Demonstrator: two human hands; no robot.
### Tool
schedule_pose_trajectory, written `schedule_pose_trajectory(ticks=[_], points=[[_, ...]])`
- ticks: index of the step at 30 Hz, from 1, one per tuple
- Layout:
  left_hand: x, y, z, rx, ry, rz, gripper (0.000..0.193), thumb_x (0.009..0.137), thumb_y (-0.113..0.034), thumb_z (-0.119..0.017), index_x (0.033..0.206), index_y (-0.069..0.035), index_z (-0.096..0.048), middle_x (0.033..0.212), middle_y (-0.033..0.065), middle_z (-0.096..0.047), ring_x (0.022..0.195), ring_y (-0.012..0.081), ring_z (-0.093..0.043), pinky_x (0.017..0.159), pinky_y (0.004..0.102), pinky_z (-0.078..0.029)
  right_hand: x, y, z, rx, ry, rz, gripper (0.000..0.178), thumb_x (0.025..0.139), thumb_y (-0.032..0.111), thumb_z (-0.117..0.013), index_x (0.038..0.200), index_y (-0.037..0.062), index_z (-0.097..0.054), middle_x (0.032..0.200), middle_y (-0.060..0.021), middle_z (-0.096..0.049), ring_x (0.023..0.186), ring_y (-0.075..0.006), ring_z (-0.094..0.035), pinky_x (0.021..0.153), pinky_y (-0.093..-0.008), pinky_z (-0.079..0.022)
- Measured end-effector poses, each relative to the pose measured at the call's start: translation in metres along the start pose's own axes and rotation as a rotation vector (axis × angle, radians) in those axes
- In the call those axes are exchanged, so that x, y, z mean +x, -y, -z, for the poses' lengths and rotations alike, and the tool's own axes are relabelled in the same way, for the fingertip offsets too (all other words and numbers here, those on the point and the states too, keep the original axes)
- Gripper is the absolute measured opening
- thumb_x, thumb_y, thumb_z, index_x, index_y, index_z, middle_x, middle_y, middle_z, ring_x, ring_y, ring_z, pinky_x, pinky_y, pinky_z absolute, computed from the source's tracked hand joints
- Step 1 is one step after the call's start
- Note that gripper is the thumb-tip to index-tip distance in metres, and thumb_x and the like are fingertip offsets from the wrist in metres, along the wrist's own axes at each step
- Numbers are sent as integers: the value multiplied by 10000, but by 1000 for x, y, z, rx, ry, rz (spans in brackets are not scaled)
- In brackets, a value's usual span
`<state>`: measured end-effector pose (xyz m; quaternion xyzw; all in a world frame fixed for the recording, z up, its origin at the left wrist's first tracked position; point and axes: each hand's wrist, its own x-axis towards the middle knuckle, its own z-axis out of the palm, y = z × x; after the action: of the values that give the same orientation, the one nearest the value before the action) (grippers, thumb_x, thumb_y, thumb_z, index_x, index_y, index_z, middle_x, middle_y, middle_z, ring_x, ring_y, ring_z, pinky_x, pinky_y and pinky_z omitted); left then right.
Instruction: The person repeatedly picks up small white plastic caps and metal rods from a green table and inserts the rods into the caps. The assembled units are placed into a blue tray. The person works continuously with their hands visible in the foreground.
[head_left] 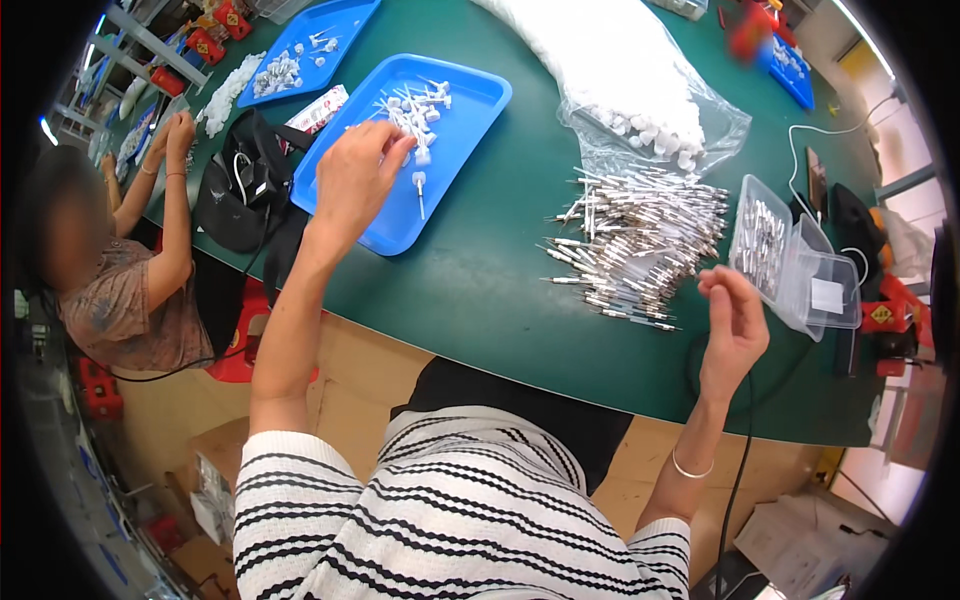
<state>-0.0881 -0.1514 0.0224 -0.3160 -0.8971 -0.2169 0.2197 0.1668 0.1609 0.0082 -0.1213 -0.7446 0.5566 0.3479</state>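
Observation:
My left hand (358,178) hangs over the left side of a blue tray (462,140), its fingers bent inward and the tips mostly hidden behind the knuckles; whether it holds anything cannot be made out. Small white plastic parts with thin stems (420,110) lie heaped in that tray, and one stemmed part (419,190) lies apart from them. My right hand (735,325) is at the near right side of a pile of thin white-and-metal rods (640,235). Its fingers are loosely curved with the thumb apart, and nothing shows between them.
Beyond the rods lies a large clear bag of white caps (640,90). To the right stand a plastic box of rods (762,240) and its lid (828,290). A black bag (238,185) and a second blue tray (325,50) are left, near a seated co-worker (130,270).

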Motion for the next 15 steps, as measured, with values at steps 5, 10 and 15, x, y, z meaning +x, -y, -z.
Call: schedule_pose_trajectory(ticks=[5, 10, 15], points=[[-28, 3, -6, 32, 273, 271, 312, 843, -321, -679, 751, -26, -641, 668, 125, -608, 604, 282, -580, 560, 381, -421, -32, -3, 9, -252, 87, -21, 96, 875, -48, -580, 946, -20, -639, 888, -81, -655, 809, -142, -620, 739, -238, -476], [-24, -1, -8, -62, 459, 305, 274, 807, -279, -712, 773, -16, -643, 692, 100, -644, 629, 241, -609, 602, 341, -462, -38, -4, 24, -397, 121, 41, 119, 834, -85, -596, 917, -18, -648, 882, -103, -662, 809, -191, -632, 740, -272, -484], [-42, 13, 0, -120, 492, 251, 180, 774, -134, -739, 816, -9, -616, 699, 109, -618, 604, 218, -566, 586, 330, -443, -29, -4, 29, -530, 145, 107, 113, 780, -57, -657, 881, -7, -648, 857, -110, -656, 754, -263, -611, 682, -304, -479]])
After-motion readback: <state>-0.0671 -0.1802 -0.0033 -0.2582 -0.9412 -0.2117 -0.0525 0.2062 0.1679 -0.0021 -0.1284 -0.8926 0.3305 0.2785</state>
